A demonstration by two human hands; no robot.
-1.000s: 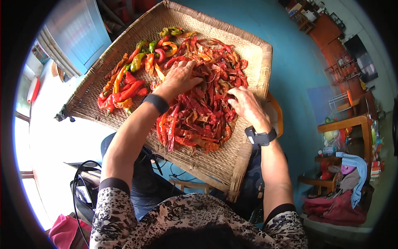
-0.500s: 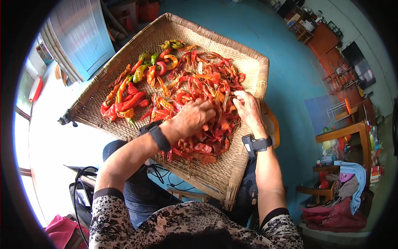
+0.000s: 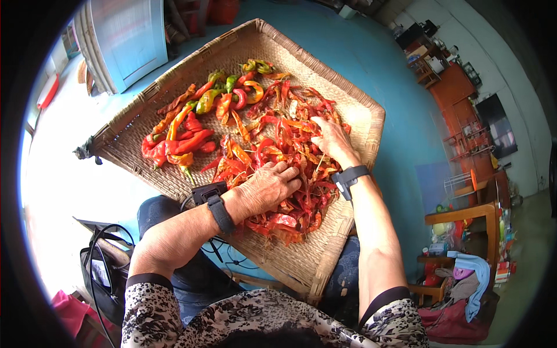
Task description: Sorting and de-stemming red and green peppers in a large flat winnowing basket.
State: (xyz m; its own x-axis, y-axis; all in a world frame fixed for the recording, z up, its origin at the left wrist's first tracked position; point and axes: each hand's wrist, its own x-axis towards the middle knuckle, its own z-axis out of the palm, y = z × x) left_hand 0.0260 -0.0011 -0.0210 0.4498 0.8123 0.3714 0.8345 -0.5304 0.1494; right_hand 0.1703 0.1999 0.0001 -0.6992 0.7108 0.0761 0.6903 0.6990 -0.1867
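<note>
A pile of dried red chillies (image 3: 284, 220) covers the right part of a woven basket tray (image 3: 342, 69), which rests over my knees. My left hand (image 3: 270, 187) lies palm down on the near middle of this pile, its fingers slightly bent and a little apart. At the pile's right side my right hand (image 3: 333, 139) reaches in among the chillies, thumb and fingers apart. Nothing lifted shows in either hand. Fresher, plumper red peppers (image 3: 191, 142) lie in the tray's left part. Some green and yellow peppers (image 3: 209, 100) sit beyond them. Dark bands circle both wrists.
A black bag (image 3: 104, 272) with a cable stands at my left. On the right is a wooden chair (image 3: 490, 232) heaped with cloths. A blue door panel (image 3: 130, 46) stands at the far left, and shelves line the right wall.
My right hand has moved away from me and left, over the chillies. The fingers of my left hand have straightened somewhat on the pile. The tray's position in the view has shifted slightly.
</note>
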